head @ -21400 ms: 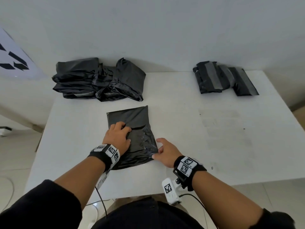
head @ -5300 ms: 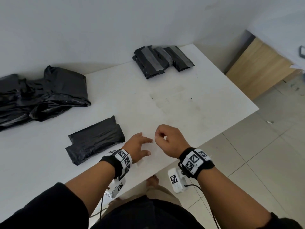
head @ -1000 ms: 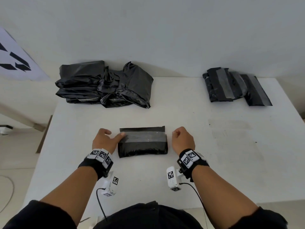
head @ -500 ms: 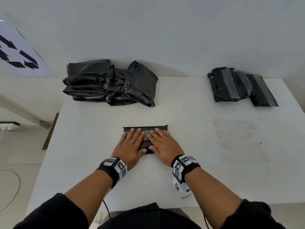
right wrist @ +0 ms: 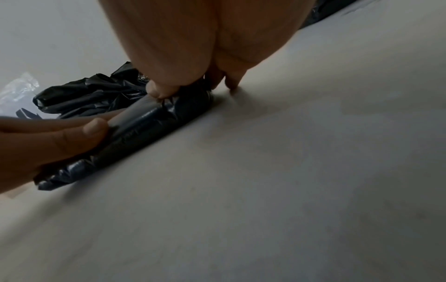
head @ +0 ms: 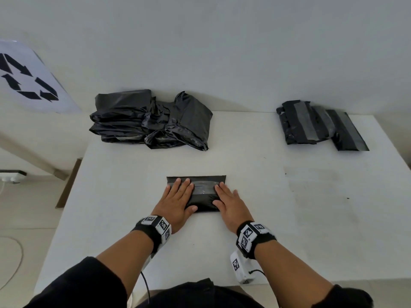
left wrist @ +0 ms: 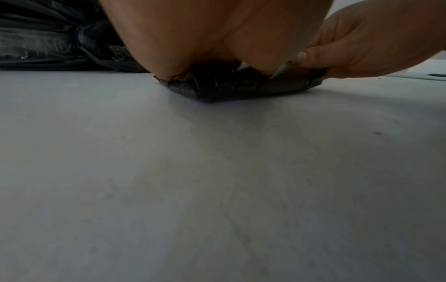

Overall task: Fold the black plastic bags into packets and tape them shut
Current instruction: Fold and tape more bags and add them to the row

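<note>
Pressing down now, both palms flat on the packet in the middle of the table, near my edge. My left hand covers its left end, fingers straight and laid over the strip of tape; my right hand does the same on the right end, fingers flat, little finger off the edge and touching the table. Neither hand grips anything; they only bear down. From the wrist views the folded plastic looks squashed under my thumbs, puffing a little along the near side.

So I judge this to be the sealing step: tape is across the fold and I am rubbing it home. Next, I reckon, both hands sweep outward so the tape ends stick, then this packet goes to the finished packets at the far right. After that, a fresh bag from the loose pile at the far left, which looks well stocked. Trapped air is the worry: lift too soon and the fold may spring against the tape.
</note>
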Tool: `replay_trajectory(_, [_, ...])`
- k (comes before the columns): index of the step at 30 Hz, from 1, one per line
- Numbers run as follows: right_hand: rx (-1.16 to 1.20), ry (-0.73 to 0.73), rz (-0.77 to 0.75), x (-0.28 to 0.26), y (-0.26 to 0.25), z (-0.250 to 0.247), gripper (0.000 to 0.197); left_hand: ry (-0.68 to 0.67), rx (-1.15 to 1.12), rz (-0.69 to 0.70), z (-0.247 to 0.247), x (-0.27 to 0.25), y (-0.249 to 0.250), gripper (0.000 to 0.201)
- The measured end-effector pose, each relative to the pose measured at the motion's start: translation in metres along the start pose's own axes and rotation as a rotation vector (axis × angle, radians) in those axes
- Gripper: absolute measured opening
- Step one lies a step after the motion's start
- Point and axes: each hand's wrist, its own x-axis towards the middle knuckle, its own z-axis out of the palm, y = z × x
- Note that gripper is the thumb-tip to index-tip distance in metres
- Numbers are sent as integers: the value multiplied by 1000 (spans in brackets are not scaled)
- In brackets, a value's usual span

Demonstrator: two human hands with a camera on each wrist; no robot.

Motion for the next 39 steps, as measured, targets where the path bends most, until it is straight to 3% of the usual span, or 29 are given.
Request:
replay_trajectory(6, [18, -71, 2, -1, -6, -7, 52, 12, -10, 4, 2, 2, 0, 95])
replay_trajectory(8, [-68, -118, -2, -1, -9, -16, 53, 11, -12, -4, 0, 1, 0, 96])
replay_trajectory(13, [-337, -18, -116, -2, -15, -22, 53, 89, 56, 30, -14, 1, 19, 85])
replay_trajectory(16, [-368, -134, -62, -3, -16, -14, 55, 50, 33, 89, -12, 7, 34, 82])
replay_trajectory(22, [-392, -147, -22, -3, -13, -9, 55, 66, 63, 64, 0, 1, 16, 82])
replay_trajectory(27, [-367, -148, -17, -4, -11, -6, 55, 114, -296, -111, 7, -22, -2, 81])
replay_trajectory(30, [-351, -154, -19, -4, -11, -4, 55, 142, -322, -146, 12, -26, 3, 81])
replay_trajectory(35, [-321, -154, -12, -4, -11, -3, 55, 189, -569, -209, 3, -26, 10, 73])
replay_trajectory(39, [-292, -84, -22, -6, -14, -1, 54, 122, -582, -231, -8, -27, 5, 77])
